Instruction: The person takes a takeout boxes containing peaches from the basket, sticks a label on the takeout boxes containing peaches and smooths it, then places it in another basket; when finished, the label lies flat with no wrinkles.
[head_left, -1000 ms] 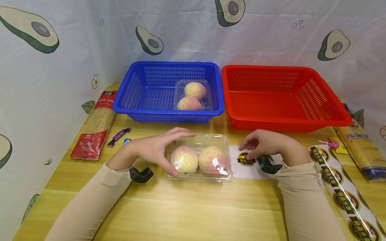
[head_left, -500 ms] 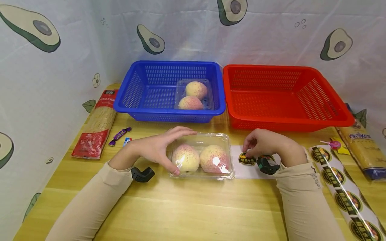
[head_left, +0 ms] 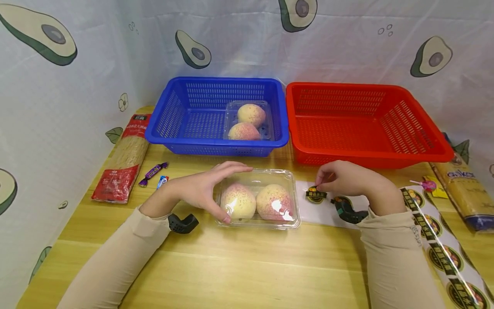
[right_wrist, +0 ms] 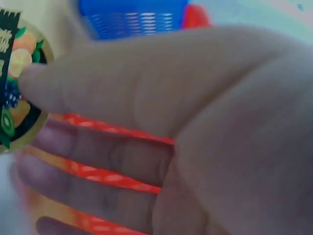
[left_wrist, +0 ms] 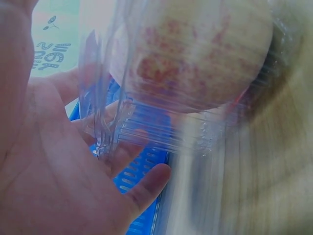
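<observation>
A clear plastic fruit box point(head_left: 252, 177) with two peaches point(head_left: 239, 201) inside sits at the middle of the table. My left hand point(head_left: 200, 187) holds its left end, thumb at the front edge and fingers at the back. In the left wrist view, those fingers reach behind the clear wall of the box, near a peach point(left_wrist: 195, 63). To the right of the box, my right hand point(head_left: 349, 182) pinches a round fruit sticker point(head_left: 315, 196), under the thumb in the right wrist view. Beneath that hand lies the white backing strip point(head_left: 310, 216) of the stickers.
Behind stand a blue basket point(head_left: 216, 148) with another box of peaches point(head_left: 251, 116) and a red basket point(head_left: 370, 159). Noodles point(head_left: 121, 159) and a purple candy point(head_left: 153, 172) lie left. A sticker strip point(head_left: 444, 253), lollipop point(head_left: 428, 185) and pasta bag point(head_left: 463, 189) lie right.
My right hand has moved slightly up and away from me with the sticker between its fingertips, and the backing strip has tilted. My left hand stays around the box.
</observation>
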